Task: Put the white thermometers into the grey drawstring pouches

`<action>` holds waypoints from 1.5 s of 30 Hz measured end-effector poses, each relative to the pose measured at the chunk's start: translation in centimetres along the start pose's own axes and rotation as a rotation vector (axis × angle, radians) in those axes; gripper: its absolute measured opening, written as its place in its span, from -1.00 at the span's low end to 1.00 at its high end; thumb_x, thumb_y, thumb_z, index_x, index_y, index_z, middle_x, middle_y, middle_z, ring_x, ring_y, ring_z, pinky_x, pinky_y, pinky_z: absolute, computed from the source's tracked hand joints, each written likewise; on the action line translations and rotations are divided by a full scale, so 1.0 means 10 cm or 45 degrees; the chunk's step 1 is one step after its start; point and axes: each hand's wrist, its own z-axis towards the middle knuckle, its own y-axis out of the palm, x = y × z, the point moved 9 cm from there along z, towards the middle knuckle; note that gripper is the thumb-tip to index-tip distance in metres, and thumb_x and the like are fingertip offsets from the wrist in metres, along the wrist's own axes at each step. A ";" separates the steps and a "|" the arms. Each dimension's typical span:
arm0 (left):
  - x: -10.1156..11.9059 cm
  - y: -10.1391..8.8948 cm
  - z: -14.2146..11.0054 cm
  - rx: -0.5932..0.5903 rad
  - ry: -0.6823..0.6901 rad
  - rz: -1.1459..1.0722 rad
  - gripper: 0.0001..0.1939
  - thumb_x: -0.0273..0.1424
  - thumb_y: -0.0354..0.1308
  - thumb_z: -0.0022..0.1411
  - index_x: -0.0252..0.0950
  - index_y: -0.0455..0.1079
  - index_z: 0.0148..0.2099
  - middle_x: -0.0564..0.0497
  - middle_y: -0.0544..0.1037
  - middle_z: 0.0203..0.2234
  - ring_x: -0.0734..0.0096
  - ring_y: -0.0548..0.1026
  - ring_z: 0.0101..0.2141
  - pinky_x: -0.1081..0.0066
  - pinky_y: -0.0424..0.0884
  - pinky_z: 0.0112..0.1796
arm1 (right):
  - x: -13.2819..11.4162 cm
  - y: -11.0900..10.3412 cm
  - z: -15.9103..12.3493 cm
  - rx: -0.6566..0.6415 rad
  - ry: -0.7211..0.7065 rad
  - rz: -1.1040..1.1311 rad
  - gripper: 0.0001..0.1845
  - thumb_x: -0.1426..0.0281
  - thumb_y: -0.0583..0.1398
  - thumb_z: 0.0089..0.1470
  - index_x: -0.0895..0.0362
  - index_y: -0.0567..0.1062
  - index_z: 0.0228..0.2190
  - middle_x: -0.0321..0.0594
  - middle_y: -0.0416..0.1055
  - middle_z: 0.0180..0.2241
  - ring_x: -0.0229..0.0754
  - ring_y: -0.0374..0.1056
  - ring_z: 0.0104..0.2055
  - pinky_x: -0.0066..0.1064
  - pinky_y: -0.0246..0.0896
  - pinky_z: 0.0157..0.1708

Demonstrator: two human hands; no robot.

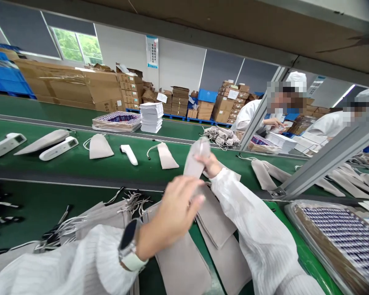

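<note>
My right hand [212, 164] grips a pale grey drawstring pouch [193, 160] above the belt. The pouch looks filled, but I cannot make out its contents. Nearer to me, my left hand [178, 200] is slightly blurred, thumb and fingers apart, with nothing visible in it. Flat pouches [183, 262] lie beneath both hands, and a bundle of pouch cords [132, 205] is left of my left hand. Along the green belt [141, 157] lie a white handheld thermometer [129, 155], a single pouch [167, 155] and another pouch [101, 146].
A tray of small patterned items [341, 229] stands at right. A metal post [329, 157] slants across the right side, under an overhead shelf [203, 24]. Stacked white booklets [151, 116] stand on the far ledge. Co-workers in white [249, 112] sit beyond the post.
</note>
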 end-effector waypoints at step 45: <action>-0.66 0.45 -0.02 -0.424 -0.275 0.272 -0.85 -0.41 -0.06 0.18 -0.27 0.21 -0.44 0.05 0.38 -0.47 0.31 0.27 -0.33 0.38 0.19 -0.35 | -0.18 0.07 -0.09 -0.180 0.023 0.359 0.12 0.42 0.31 -0.35 -0.21 -0.29 0.07 -0.36 0.38 -0.36 -0.17 0.39 -0.40 -0.25 0.31 -0.41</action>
